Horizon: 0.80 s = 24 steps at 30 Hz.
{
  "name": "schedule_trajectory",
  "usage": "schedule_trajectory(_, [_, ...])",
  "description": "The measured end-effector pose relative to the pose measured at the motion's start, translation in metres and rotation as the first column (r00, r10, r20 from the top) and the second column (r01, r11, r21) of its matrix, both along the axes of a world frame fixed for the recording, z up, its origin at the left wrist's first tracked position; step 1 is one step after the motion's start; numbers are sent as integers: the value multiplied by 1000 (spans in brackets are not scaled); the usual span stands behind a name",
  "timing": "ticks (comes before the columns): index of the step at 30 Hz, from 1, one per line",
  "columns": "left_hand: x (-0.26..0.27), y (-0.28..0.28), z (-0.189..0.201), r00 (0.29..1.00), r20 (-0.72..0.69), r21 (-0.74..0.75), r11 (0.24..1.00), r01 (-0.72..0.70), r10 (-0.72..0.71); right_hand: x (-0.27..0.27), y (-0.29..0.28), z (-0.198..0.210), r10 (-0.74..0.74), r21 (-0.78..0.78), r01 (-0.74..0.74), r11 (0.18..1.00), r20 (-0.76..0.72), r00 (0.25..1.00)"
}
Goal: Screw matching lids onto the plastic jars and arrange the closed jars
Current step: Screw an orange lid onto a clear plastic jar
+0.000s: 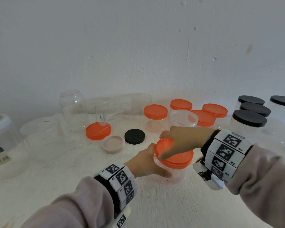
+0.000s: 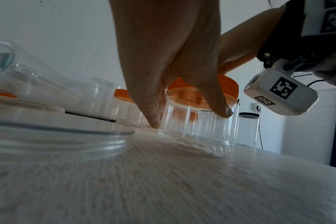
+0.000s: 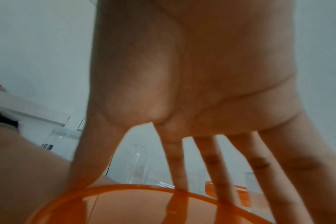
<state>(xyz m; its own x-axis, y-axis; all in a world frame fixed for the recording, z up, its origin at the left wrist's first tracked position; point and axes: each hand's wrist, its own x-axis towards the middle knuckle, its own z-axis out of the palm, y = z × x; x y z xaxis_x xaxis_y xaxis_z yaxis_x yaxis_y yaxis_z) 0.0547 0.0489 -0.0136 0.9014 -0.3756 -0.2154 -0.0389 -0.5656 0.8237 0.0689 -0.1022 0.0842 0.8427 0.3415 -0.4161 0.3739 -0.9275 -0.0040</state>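
Head view: left hand [image 1: 145, 163] wraps the clear jar [image 1: 176, 171] at table [image 1: 155, 211] front, right hand [image 1: 184, 140] fingers spread over its orange lid [image 1: 176, 157], which sits tilted, not yet screwed; approx 4 orange-lidded jars [image 1: 155, 117] and black-lidded jars [image 1: 248, 122] are done, open jar [image 1: 183, 119], loose black lid [image 1: 134, 136] & several empties left. Left wrist: thumb and fingers [image 2: 153, 112] curl on jar wall, a clear lid [image 2: 59, 136] lies near. Right wrist: fingertips [image 3: 179, 178] rest on lid rim, grip loose
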Motion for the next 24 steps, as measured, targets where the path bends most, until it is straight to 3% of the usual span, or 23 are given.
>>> schedule_trajectory(4, [-1, 1, 0, 1000, 4, 0, 1000, 2, -2, -2, 5, -1, -53, -48, 54, 997, 39, 998])
schedule_trajectory(9, [-1, 0, 1, 1000, 4, 3, 1000, -1, 1, -1, 1, 8, 44, 18, -42, 999, -101, 994])
schedule_trajectory(13, [-1, 0, 1, 1000, -1, -9, 1000, -2, 2, 0, -2, 6, 50, 48, -46, 998, -88, 995])
schedule_trajectory(19, [-1, 1, 0, 1000, -2, -5, 1000, -4, 4, 1, 3, -2, -16, -49, 15, 999, -30, 999])
schedule_trajectory(24, [-1, 0, 0, 1000, 9, 17, 1000, -2, 2, 3, 1, 7, 43, -66, -52, 996, -121, 992])
